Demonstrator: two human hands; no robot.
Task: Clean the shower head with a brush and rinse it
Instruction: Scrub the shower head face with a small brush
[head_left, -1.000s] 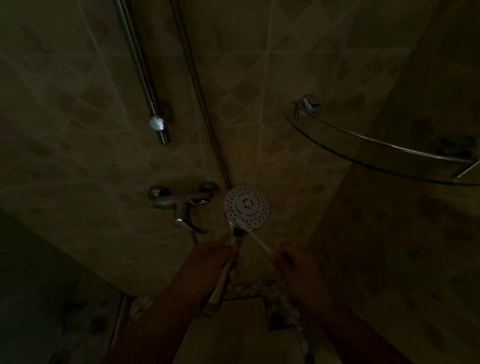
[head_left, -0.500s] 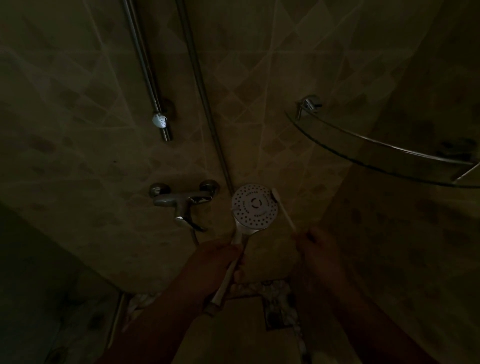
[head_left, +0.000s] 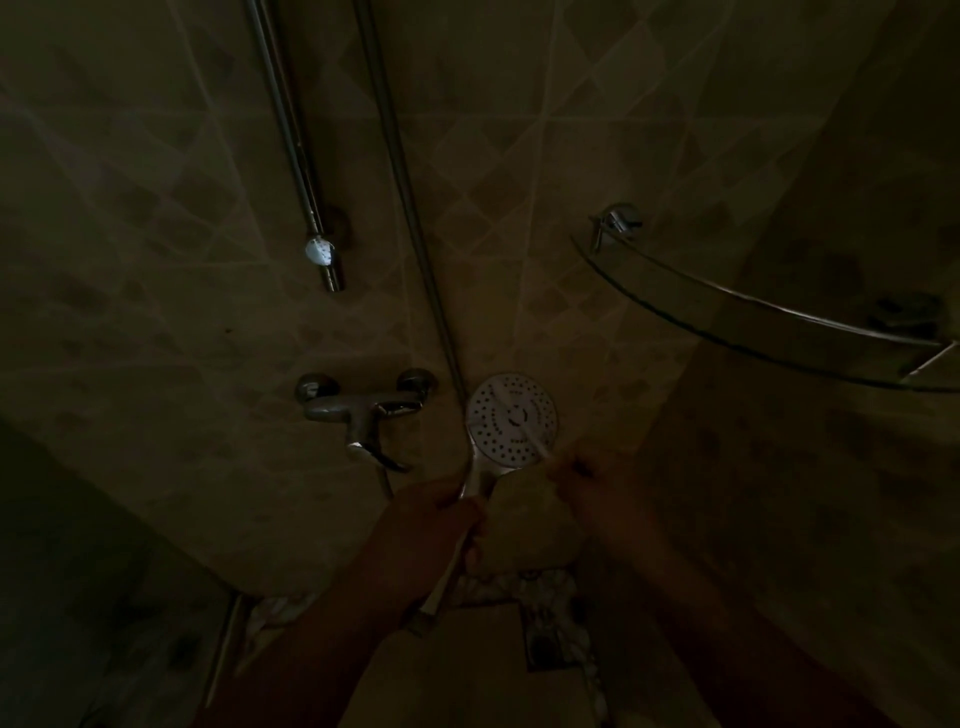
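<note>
The scene is very dark. A round white shower head (head_left: 511, 418) with many small holes faces me, held upright in front of the tiled wall. My left hand (head_left: 431, 512) grips its handle just below the head. My right hand (head_left: 592, 486) pinches a thin white brush (head_left: 519, 415), which lies diagonally across the face of the shower head, its tip near the upper left rim. The brush is blurred.
A chrome mixer tap (head_left: 363, 410) juts from the wall left of the shower head. A vertical rail (head_left: 296, 156) and a hose (head_left: 410, 208) run up the wall. A curved glass corner shelf (head_left: 753, 322) sticks out at the right. The floor drain (head_left: 545, 644) lies below.
The brush has swung from beside the right rim of the shower head to across its face. My right hand has moved closer to the head. My left hand holds the handle as before.
</note>
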